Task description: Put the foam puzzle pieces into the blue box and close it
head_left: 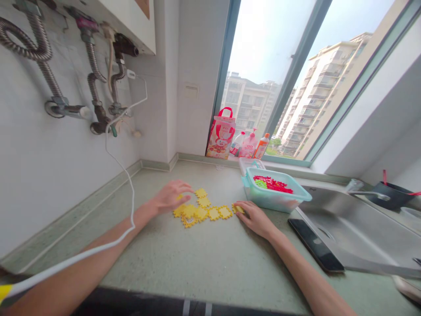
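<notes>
Flat yellow interlocking toy pieces (201,213) with notched edges lie on the grey-green counter, some heaped at the left and others in a line to the right. Two more, including a yellow piece (201,193), stretch up from the line towards the wall. My left hand (171,195) hovers or rests just left of the pieces, its fingers apart and nothing visible in them. At the right end of the line, my right hand (252,216) has its thumb and fingers on a yellow toy piece (237,208), which they partly cover.
Behind my right hand stands a teal plastic box (274,200) holding red and green pieces. A black phone (315,245) lies beside the steel sink (362,232). A white cable (133,197) hangs across my left forearm. Bottles (249,145) and a pink bag (221,137) line the windowsill.
</notes>
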The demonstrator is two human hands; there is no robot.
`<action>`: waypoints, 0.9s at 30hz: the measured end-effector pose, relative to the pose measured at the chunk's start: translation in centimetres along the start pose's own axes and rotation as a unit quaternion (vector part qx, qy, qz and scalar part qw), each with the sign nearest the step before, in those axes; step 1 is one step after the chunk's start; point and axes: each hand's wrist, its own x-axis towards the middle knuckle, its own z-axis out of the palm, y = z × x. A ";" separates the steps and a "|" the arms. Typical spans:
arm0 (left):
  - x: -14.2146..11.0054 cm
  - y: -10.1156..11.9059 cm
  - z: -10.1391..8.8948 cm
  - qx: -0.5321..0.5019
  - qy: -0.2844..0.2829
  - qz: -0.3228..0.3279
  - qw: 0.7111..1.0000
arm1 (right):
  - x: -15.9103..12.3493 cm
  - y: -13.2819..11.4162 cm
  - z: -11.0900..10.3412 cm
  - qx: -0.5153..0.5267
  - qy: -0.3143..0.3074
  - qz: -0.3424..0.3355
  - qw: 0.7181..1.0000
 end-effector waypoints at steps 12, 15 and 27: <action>-0.9 -5.9 -1.5 -0.053 -0.140 -0.116 0.982 | 1.3 -2.6 0.2 0.070 0.051 -0.079 0.993; -0.8 -5.7 -1.5 -0.068 -0.141 -0.124 0.980 | 1.9 -3.5 0.9 0.087 -0.007 -0.108 0.990; -0.7 -4.9 -1.9 -0.038 -0.109 -0.183 0.976 | 1.7 -4.3 0.5 0.036 -0.019 -0.046 0.998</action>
